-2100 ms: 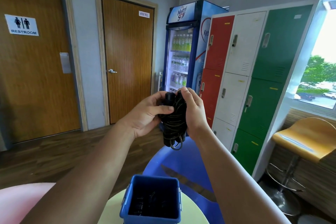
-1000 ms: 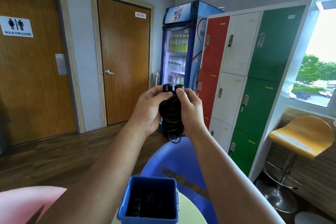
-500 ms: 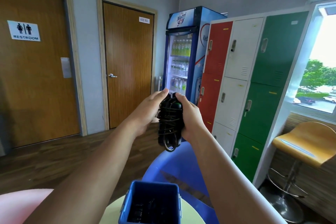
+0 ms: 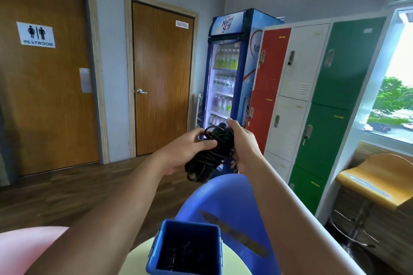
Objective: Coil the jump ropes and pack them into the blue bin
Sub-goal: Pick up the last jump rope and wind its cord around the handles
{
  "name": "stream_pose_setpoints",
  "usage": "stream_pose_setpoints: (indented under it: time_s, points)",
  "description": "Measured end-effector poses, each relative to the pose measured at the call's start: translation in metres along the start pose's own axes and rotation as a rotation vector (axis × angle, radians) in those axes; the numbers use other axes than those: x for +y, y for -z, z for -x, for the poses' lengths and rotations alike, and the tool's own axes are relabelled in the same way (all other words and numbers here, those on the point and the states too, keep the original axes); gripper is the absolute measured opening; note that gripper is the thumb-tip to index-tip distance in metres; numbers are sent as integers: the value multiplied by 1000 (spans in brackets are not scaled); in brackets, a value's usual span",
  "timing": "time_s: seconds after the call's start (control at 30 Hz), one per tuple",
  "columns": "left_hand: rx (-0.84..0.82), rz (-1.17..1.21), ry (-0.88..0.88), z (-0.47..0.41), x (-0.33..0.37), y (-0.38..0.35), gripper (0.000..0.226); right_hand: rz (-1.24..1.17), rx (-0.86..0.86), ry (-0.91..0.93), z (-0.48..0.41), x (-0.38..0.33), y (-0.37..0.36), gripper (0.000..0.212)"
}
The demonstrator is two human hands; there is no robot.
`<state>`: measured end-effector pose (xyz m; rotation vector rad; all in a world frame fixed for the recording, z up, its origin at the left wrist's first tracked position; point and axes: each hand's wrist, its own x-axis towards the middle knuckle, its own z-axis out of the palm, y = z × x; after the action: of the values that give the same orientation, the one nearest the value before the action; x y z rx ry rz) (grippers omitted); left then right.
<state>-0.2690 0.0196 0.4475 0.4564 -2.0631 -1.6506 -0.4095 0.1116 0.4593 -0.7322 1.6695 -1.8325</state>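
We are holding our left hand [image 4: 183,152] and right hand [image 4: 244,147] closed around one coiled black jump rope bundle [image 4: 210,154], gripping it from both sides in the air, well above the square blue plastic bin [image 4: 215,250]. Compared with half a second ago, the bundle is now tilting, its lower end swinging left. Inside the bin, dark glossy ropes are lying; we cannot count them. Behind us, two brown wooden doors [image 4: 162,78] are standing.

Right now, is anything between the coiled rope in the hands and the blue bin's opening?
Nothing visible. The coiled jump rope is held by the left hand and right hand above and beyond the blue bin, whose top is open. Dark items already lie inside, but space remains.
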Motion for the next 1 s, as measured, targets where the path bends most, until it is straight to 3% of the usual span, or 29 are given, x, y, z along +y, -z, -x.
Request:
stream_pose_setpoints:
  time_s: [0.13, 0.3, 0.43, 0.5, 0.57, 0.67, 0.83, 1.0]
  points:
    - [-59, -119, -27, 1, 11, 7, 47, 38, -77, -3, 3, 4, 4, 29]
    - [279, -313, -67, -1, 2, 10, 51, -208, 96, 46, -1, 12, 3, 22]
    - [410, 80, 57, 2, -10, -11, 52, -255, 245, 74, 1, 20, -4, 26]
    - [534, 66, 7, 0, -10, -17, 34, -246, 276, 84, 4, 24, -9, 22]
    - [610, 55, -44, -4, -12, -18, 37, -235, 289, 108, 8, 24, -12, 17]
    - [597, 100, -96, -7, -19, -18, 34, -232, 292, 194, 11, 24, -11, 15]
    - [632, -22, -155, -10, -28, -16, 37, -250, 298, 241, 14, 31, -9, 16]
    - [621, -37, -142, -1, -32, -10, 44, -207, 261, 133, 14, 40, -16, 15]
